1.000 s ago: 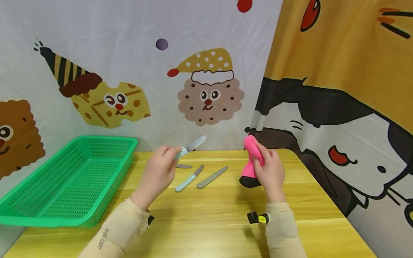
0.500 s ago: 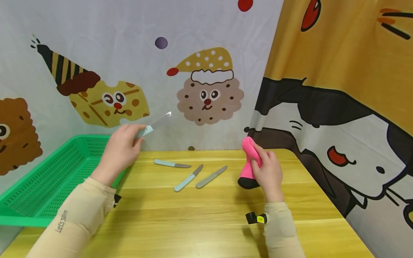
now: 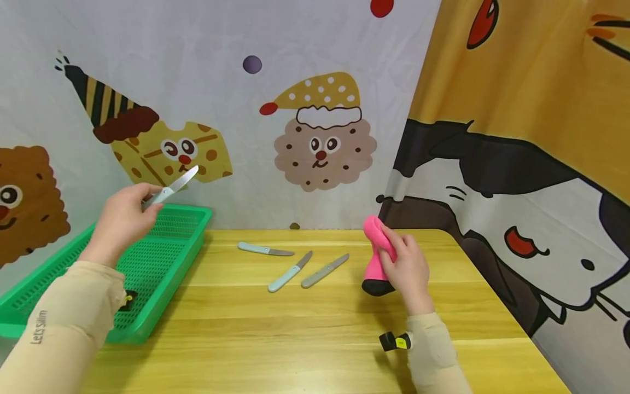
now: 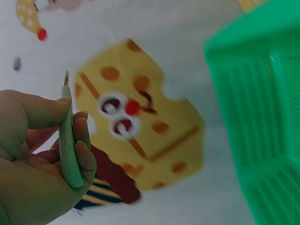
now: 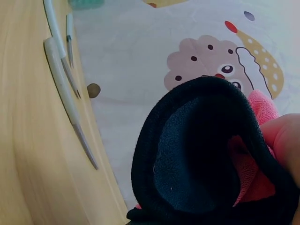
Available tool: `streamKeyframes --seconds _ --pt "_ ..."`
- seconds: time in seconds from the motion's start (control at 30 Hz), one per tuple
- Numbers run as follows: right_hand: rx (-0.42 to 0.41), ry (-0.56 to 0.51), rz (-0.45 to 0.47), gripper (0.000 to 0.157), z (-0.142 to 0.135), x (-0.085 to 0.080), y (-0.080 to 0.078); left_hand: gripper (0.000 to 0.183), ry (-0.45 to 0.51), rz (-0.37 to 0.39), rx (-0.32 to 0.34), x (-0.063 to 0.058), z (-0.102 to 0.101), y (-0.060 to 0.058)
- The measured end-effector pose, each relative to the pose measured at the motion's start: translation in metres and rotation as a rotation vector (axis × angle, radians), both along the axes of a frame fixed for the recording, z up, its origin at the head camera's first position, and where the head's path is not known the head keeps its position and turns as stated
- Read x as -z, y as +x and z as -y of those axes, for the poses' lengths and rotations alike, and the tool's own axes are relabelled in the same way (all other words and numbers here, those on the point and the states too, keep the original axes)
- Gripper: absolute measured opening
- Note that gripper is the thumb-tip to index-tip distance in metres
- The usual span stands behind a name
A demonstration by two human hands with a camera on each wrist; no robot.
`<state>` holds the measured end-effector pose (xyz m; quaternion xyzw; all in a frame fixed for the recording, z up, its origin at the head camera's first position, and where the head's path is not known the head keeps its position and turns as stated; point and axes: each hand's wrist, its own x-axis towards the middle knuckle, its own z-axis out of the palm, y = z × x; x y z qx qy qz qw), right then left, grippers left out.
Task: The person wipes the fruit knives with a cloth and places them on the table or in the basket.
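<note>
My left hand [image 3: 123, 221] pinches the light blue handle of a small knife [image 3: 169, 187], blade pointing up and to the right, over the green basket [image 3: 183, 268]. The left wrist view shows thumb and fingers around the knife handle [image 4: 70, 150]. At the right of the table, my right hand [image 3: 409, 268] grips a bunched pink cloth [image 3: 375, 262] with a black edge. In the right wrist view the black edge [image 5: 143, 159] loops around a dark hollow. Between the hands lie a light blue knife [image 3: 255, 248], another light blue knife [image 3: 285, 277] and a grey-green knife [image 3: 315, 277].
The perforated basket takes up the table's left side. A printed curtain [image 3: 236, 180] with cartoon figures hangs right behind the wooden table [image 3: 275, 339]. Small black wrist cameras sit by both sleeves, the right one [image 3: 394, 341] low over the wood.
My left hand has carried the knife left and upward, from above the other knives to over the basket. The right hand and pink cloth have hardly moved.
</note>
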<state>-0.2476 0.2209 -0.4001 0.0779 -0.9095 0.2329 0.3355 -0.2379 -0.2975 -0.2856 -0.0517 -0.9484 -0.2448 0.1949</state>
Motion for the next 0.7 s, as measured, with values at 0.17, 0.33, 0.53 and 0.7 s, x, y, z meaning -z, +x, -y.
streamKeyframes --seconds 0.17,0.33,0.53,0.7 --pt "0.001 0.005 -0.011 0.05 -0.002 0.003 0.001 0.037 0.015 0.049 -0.027 0.015 0.029 -0.005" --pt "0.012 0.01 0.017 0.052 -0.003 0.004 0.004 0.037 0.006 0.115 -0.052 0.033 0.054 -0.007" --pt "0.004 0.007 0.029 0.053 -0.003 0.004 0.004 0.039 -0.019 0.215 -0.086 0.057 0.08 -0.01" --pt "-0.003 0.013 0.026 0.051 -0.002 0.004 0.004 0.039 -0.026 0.274 -0.117 0.074 0.097 -0.011"
